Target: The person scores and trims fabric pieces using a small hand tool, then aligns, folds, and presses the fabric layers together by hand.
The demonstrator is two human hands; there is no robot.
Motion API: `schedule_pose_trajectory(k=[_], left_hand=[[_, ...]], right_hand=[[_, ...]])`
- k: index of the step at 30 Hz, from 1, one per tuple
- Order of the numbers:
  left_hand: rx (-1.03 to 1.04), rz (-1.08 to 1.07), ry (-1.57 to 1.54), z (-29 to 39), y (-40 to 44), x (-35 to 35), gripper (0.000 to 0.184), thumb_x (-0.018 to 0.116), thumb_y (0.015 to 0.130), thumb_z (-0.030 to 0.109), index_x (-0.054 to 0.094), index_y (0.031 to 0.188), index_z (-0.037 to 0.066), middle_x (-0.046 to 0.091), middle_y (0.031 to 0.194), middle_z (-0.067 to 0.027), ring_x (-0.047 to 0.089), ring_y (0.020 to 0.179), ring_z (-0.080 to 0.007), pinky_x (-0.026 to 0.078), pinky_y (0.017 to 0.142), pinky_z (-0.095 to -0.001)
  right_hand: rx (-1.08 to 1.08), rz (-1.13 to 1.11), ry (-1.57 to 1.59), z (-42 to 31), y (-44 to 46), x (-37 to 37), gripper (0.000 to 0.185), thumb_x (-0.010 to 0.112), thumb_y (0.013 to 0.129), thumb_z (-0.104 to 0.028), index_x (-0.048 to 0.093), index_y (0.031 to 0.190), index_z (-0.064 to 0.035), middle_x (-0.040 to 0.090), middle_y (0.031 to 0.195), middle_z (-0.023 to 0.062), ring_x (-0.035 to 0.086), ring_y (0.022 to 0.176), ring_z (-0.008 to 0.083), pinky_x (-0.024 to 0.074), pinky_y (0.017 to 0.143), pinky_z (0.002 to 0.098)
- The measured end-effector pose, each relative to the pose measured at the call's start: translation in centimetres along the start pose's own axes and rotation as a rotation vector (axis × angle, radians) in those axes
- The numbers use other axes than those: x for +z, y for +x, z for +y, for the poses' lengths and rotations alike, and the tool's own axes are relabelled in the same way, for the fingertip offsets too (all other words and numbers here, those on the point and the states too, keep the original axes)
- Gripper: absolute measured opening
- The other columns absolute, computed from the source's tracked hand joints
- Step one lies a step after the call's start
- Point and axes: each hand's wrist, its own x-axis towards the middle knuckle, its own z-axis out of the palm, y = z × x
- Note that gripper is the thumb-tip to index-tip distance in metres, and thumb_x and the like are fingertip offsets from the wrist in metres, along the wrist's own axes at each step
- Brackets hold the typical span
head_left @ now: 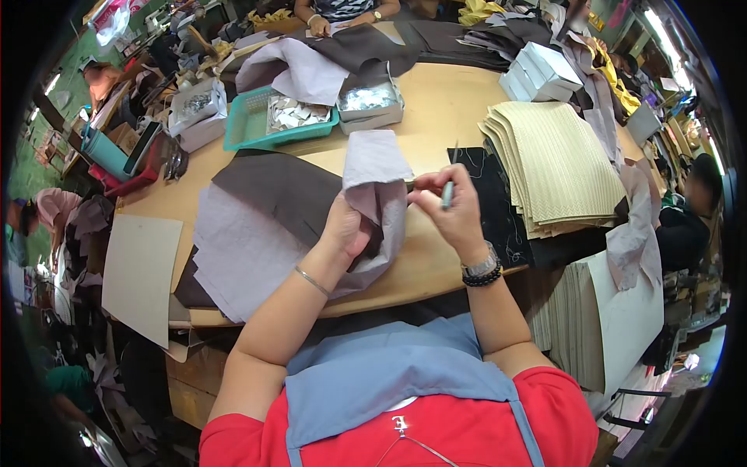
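My left hand (352, 226) is closed on a folded piece of dark material (272, 194) with a pale lilac backing, which curls up around my fingers. My right hand (451, 202), just right of the fold, holds a slim pen-like tool (447, 194) upright between its fingers, and its fingertips pinch close to the edge of the lilac fold (377, 159). Whether they also grip the material is too small to tell. The rest of the material spreads over the table to the left.
A teal basket (241, 124) with white pieces, an open box (373, 117), white boxes (541, 71) and stacked woven yellowish sheets (552, 163) stand on the table (443, 93). Across it are a co-worker's hands (319, 26). A pale board (140, 268) lies left.
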Motion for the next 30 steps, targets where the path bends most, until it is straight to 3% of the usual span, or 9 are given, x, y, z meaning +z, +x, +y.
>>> schedule_pose_trajectory(k=[2,6,13,17,18,23,26,28,30], left_hand=[[-0.042,-0.054,0.031,0.1,-0.6,0.4,0.03,0.053,0.099,0.024,0.057,0.123,0.006,0.064,0.116,-0.0084,0.061,0.106,-0.0209,0.05,0.093,-0.0373],[-0.022,-0.073,0.115,0.2,-0.8,0.2,0.03,0.05,0.102,0.026,0.057,0.123,0.006,0.064,0.118,-0.008,0.062,0.105,-0.0201,0.05,0.093,-0.0376],[0.089,-0.066,-0.032,-0.5,1.3,-3.7,0.028,0.043,0.104,0.027,0.056,0.12,0.008,0.063,0.121,-0.0091,0.058,0.113,-0.0226,0.045,0.098,-0.0384],[0.134,-0.101,-0.149,0.2,1.2,-2.8,0.038,0.036,0.106,0.029,0.055,0.126,0.003,0.063,0.125,-0.0115,0.057,0.118,-0.025,0.04,0.107,-0.0395],[0.131,-0.102,-0.159,0.4,1.0,-2.4,0.041,0.037,0.105,0.033,0.054,0.127,0.003,0.062,0.127,-0.0112,0.057,0.119,-0.0248,0.039,0.108,-0.0393],[0.097,-0.225,-0.105,2.6,-1.0,-0.2,0.053,0.042,0.103,0.045,0.049,0.133,0.001,0.058,0.132,-0.0109,0.05,0.128,-0.0221,0.036,0.11,-0.0376],[0.11,-0.331,0.055,3.2,-1.5,-0.5,0.042,0.054,0.101,0.035,0.051,0.127,0.003,0.063,0.121,-0.0099,0.061,0.112,-0.0183,0.049,0.097,-0.0343],[0.108,-0.366,0.04,3.6,-1.6,-0.4,0.03,0.06,0.099,0.021,0.051,0.122,0.004,0.065,0.112,-0.0079,0.066,0.098,-0.0151,0.056,0.086,-0.0307],[0.14,-0.345,0.04,4.7,-2.3,0.9,0.027,0.057,0.1,0.021,0.052,0.121,0.005,0.065,0.112,-0.0078,0.065,0.1,-0.0156,0.055,0.088,-0.0311]], right_hand=[[0.093,-0.092,-0.162,0.4,-0.3,0.2,0.041,0.082,0.077,-0.005,0.046,0.096,-0.0079,0.057,0.086,-0.0005,0.053,0.078,0.0052,0.0466,0.069,0.0201],[0.115,-0.028,0.108,1.6,-0.5,0.8,0.035,0.073,0.078,0.005,0.048,0.098,-0.0083,0.054,0.087,-0.0028,0.05,0.078,0.0027,0.042,0.067,0.0184],[-0.008,0.108,0.093,0.9,-0.7,0.2,0.033,0.073,0.083,0.003,0.047,0.099,-0.008,0.054,0.086,-0.0023,0.052,0.078,0.0032,0.0438,0.068,0.0185],[0.0,0.079,0.254,1.0,-0.9,-0.6,0.036,0.073,0.084,0.004,0.044,0.102,-0.0075,0.064,0.094,0.0043,0.063,0.086,0.0074,0.052,0.078,0.0221],[-0.033,0.06,0.313,0.5,-1.0,-0.7,0.037,0.072,0.085,0.006,0.041,0.1,-0.0078,0.069,0.099,0.0121,0.068,0.094,0.0136,0.054,0.088,0.0294],[-0.148,0.028,0.202,0.0,-0.5,-2.3,0.022,0.059,0.097,-0.007,0.039,0.089,-0.0068,0.069,0.105,0.0245,0.069,0.101,0.0247,0.05,0.098,0.0394],[-0.107,0.034,0.357,-0.1,0.7,-2.6,0.019,0.053,0.102,-0.016,0.04,0.091,-0.0066,0.067,0.115,0.0249,0.066,0.109,0.0256,0.0475,0.1,0.037],[-0.011,0.008,0.341,-0.6,1.1,-2.0,0.018,0.056,0.101,-0.015,0.041,0.093,-0.0075,0.062,0.124,0.0245,0.061,0.117,0.0259,0.0474,0.1,0.037],[0.062,-0.106,0.361,-1.0,1.4,-1.9,0.026,0.067,0.092,-0.011,0.041,0.096,-0.01,0.054,0.136,0.0231,0.054,0.126,0.0254,0.0465,0.101,0.0366]])
